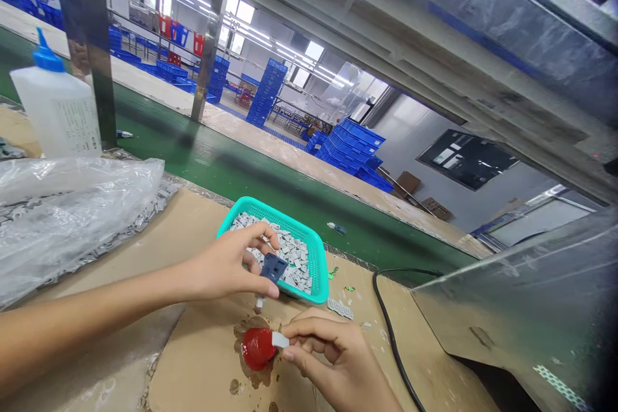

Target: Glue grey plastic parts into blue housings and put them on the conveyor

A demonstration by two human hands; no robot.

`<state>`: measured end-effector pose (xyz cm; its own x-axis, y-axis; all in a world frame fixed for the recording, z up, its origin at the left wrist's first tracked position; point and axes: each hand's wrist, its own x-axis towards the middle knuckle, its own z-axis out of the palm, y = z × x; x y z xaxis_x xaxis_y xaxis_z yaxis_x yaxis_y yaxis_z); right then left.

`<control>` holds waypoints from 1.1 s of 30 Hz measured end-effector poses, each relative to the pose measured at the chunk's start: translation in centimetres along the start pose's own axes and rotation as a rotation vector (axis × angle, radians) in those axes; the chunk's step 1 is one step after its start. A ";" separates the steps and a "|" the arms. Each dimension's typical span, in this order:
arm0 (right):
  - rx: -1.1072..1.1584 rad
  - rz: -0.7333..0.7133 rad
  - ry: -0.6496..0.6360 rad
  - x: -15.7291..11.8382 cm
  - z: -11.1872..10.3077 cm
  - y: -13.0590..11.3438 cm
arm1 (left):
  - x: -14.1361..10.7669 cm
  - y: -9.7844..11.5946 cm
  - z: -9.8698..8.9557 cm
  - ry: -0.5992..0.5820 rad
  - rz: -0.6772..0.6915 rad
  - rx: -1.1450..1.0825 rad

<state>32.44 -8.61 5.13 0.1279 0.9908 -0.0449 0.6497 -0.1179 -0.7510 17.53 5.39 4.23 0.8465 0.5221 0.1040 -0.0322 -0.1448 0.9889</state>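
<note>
A dark blue-grey plastic part (273,267) is gripped between the thumb and fingers of my left hand (241,264), in front of the teal basket (319,264). Small light-grey plastic pieces (292,251) fill that basket. My right hand (328,347) pinches a small light-grey plastic piece (280,340), its far end at the rim of a red cap-like container (257,349). Wet brown stains surround the red container on the cardboard. Just below my left hand, a small pale tip (259,302) shows; I cannot tell whether it belongs to the dark part.
At the left stand a white squeeze bottle (60,109) with a blue nozzle and a clear plastic bag (72,219) over many grey pieces. A green conveyor belt (232,167) runs behind the basket. A black cable (386,328) and a metal panel (512,296) are on the right.
</note>
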 end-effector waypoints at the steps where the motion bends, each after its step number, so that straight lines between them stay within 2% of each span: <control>1: 0.000 -0.002 -0.010 0.1 0.0 0.0 | 0.0 0.0 0.0 -0.005 -0.004 0.005; 8: -0.021 -0.029 0.010 0.3 -0.1 0.2 | -0.6 1.1 0.1 -0.134 -0.126 0.149; 16: -0.024 -0.032 0.033 0.5 0.1 -0.3 | -0.9 1.0 0.7 -0.029 0.155 0.437; 21: 0.013 0.011 0.018 0.3 -0.3 0.0 | -0.6 0.8 0.6 0.034 0.216 0.466; 24: 0.100 -0.054 0.044 0.3 -1.1 -0.3 | -0.5 0.7 0.7 0.055 0.249 0.501; 28: 0.180 -0.193 0.123 0.9 -1.5 -1.1 | -0.8 0.7 1.2 0.032 0.287 0.505; 33: 0.289 -0.179 0.197 1.6 -0.6 -0.8 | -1.1 0.6 1.9 -0.014 0.262 0.446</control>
<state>32.55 -7.00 6.07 0.1908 0.9590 0.2097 0.4409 0.1071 -0.8911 17.55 3.15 4.49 0.8474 0.4098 0.3377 -0.0170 -0.6147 0.7886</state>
